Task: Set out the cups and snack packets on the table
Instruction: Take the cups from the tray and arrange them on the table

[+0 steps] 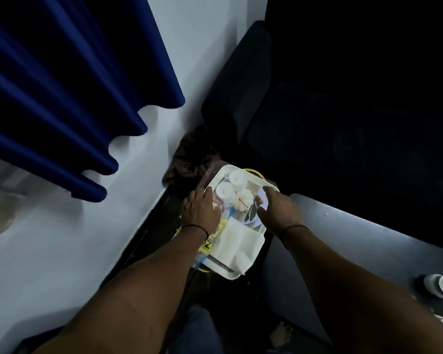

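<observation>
Tray (241,273), white, carried by left hand (200,213) and right hand (278,212) gripping opposite edges, presumably to keep it level: two cups (225,190) at far end, yellow packet (207,242) along left edge, napkin (237,247) at near end; table (356,241) just right.

The room is dim, and the far right is nearly black: the dark sofa (317,111) shows almost no detail. What light there is falls from the left onto the pale wall (202,47), where the blue curtain (62,85) casts a soft scalloped shadow below its hem. The white tray (230,273) is the brightest spot, slightly washed out. A faint sheen runs along the dark table's (356,233) edge. Everything looks soft and a little smeared, and the wide lens bends lines and stretches the forearms near the bottom edge.
</observation>
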